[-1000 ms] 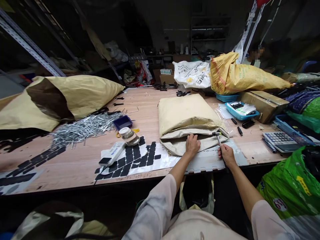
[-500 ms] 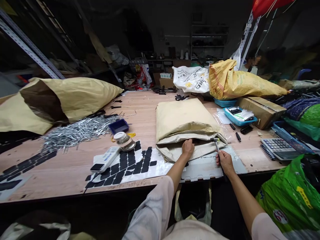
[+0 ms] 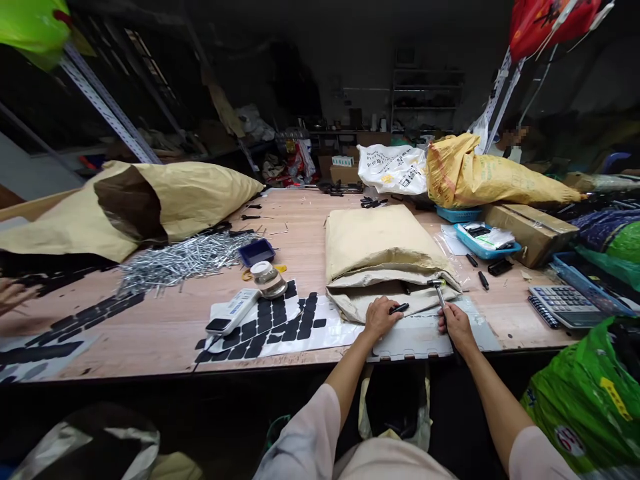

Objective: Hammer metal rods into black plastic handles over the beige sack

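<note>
A flat tan paper sack [image 3: 380, 237] lies on the workbench, its open mouth towards me. My left hand [image 3: 381, 319] is closed on a small black part [image 3: 399, 308] just in front of the sack's lower lip. In my right hand [image 3: 457, 327] is a small hammer [image 3: 440, 293], gripped by the handle, its metal head up against the right corner of the sack's mouth. Another dark piece [image 3: 406, 288] shows inside the opening. Under both hands is a grey board [image 3: 425, 341] at the bench edge.
To the left lie a heap of metal rods [image 3: 185, 263], a glass jar [image 3: 269, 280], a white device [image 3: 233, 312] and black pads [image 3: 263, 327]. A co-worker's hand [image 3: 13, 293] shows at the far left. A calculator [image 3: 565, 303] and green bag [image 3: 580, 393] are on the right.
My left hand has come out of the sack's mouth and now holds a black part in front of it. My right hand keeps the hammer in about the same place. A co-worker's hand has appeared.
</note>
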Motion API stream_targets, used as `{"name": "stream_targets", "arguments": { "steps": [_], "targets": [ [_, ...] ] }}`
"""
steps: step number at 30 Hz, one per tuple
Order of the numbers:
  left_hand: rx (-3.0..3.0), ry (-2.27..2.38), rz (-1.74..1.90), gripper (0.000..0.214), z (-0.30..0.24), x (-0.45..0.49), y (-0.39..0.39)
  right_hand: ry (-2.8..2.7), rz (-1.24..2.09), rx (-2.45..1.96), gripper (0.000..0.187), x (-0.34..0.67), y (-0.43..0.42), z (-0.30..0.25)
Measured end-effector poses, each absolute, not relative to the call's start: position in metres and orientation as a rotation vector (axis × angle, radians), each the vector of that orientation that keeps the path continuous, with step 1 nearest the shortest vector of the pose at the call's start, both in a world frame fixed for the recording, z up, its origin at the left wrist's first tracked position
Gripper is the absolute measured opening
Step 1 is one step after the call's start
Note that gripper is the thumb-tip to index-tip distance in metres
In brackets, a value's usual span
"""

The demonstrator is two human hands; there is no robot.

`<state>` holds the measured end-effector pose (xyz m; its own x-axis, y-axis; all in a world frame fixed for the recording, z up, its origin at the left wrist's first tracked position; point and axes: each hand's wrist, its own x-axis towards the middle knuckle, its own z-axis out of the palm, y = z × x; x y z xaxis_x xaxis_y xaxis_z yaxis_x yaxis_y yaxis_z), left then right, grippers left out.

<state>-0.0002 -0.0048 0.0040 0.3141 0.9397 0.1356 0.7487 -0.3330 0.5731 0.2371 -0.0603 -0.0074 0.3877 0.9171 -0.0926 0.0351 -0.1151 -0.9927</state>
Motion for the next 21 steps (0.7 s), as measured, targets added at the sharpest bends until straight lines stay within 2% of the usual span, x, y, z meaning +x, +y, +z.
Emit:
{"name": "stream_targets", "arguments": {
  "steps": [7, 11, 21],
  "targets": [
    [2.126, 1.456, 0.728, 0.027, -0.005, 0.001, 0.000, -1.284, 0.710, -1.634, 0.040, 0.222, -0.093, 0.006],
    [2.081, 1.471, 0.756, 0.022, -0.002, 0.002, -0.002, -1.551, 0.522, -1.685, 0.048, 0.205, -0.106, 0.016],
    [2.085, 1.495, 0.723, 0.017, 0.001, 0.005, -0.004, -1.671, 0.347, -1.657, 0.049, 0.183, -0.102, 0.014]
  ]
}}
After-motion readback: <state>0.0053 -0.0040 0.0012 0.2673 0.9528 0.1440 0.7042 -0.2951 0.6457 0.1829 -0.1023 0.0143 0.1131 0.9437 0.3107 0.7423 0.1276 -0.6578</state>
